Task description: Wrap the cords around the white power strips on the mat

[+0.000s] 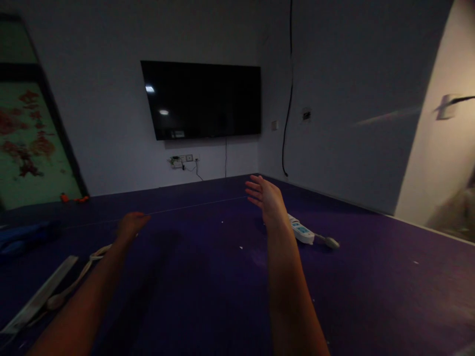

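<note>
My right hand (pixel 267 198) is raised above the purple surface (pixel 208 296), palm turned inward. Its fingers are stretched out and apart, with nothing in them. Just behind that wrist, partly covered by it, lies a white power strip (pixel 302 232) with blue socket faces; its short cord ends in a pale plug (pixel 331 243). Further left, my left hand (pixel 130 226) hovers low over the surface. One digit points right, while the other fingers are blurred and hidden behind the hand. Beside that forearm are a white cord (pixel 87 267) and a long pale strip (pixel 42 294).
A blue bundle (pixel 27 237) lies at the far left, with small orange items (pixel 74 199) by the framed panel (pixel 29 133). On the wall hangs a television (pixel 208 101) above sockets (pixel 181 160). A black cable (pixel 287 118) dangles near the corner. Small white scraps dot the surface.
</note>
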`<control>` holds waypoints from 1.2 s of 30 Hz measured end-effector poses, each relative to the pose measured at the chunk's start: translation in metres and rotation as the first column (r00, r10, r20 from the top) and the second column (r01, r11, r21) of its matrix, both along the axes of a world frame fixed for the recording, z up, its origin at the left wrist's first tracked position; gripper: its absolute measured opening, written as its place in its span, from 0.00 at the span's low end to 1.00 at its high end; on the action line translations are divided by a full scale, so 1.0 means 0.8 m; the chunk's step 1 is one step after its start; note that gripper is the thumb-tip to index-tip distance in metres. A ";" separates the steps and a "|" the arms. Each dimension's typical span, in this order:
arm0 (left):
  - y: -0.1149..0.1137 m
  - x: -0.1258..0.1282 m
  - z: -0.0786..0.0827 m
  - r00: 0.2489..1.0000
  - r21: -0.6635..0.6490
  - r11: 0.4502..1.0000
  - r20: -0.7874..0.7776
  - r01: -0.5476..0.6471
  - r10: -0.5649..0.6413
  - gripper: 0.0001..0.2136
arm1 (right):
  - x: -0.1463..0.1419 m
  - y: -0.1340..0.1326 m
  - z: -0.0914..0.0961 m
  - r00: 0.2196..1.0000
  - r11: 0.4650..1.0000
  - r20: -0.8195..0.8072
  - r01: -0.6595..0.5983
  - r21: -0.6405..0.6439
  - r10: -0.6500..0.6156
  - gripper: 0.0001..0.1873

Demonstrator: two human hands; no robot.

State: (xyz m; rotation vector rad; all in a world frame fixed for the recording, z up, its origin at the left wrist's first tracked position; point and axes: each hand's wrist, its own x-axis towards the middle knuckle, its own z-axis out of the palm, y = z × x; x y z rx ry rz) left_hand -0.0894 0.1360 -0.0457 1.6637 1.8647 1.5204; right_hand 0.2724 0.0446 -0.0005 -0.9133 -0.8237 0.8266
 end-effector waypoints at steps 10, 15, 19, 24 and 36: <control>-0.175 0.187 0.094 0.733 0.489 0.859 0.527 0.153 -0.430 0.14 | 0.103 0.045 -0.070 0.570 0.713 0.625 0.701 -0.029 -0.534 0.23; -0.177 0.198 0.084 0.701 0.377 0.833 0.456 0.406 -0.548 0.12 | 0.141 0.057 -0.102 0.409 0.695 0.882 0.705 -0.143 -0.234 0.29; -0.158 0.179 0.082 0.708 0.425 0.848 0.489 0.316 -0.509 0.10 | 0.166 0.067 -0.137 0.407 0.561 0.911 0.770 -0.302 -0.068 0.31; -0.153 0.152 0.082 0.677 0.469 0.872 0.598 0.139 -0.430 0.12 | 0.173 0.080 -0.172 0.398 0.489 0.912 0.779 -0.392 0.097 0.36; -0.161 0.141 0.086 0.569 0.416 0.873 0.666 0.255 -0.483 0.17 | 0.170 0.052 -0.128 0.495 0.535 0.860 0.763 -0.363 -0.123 0.35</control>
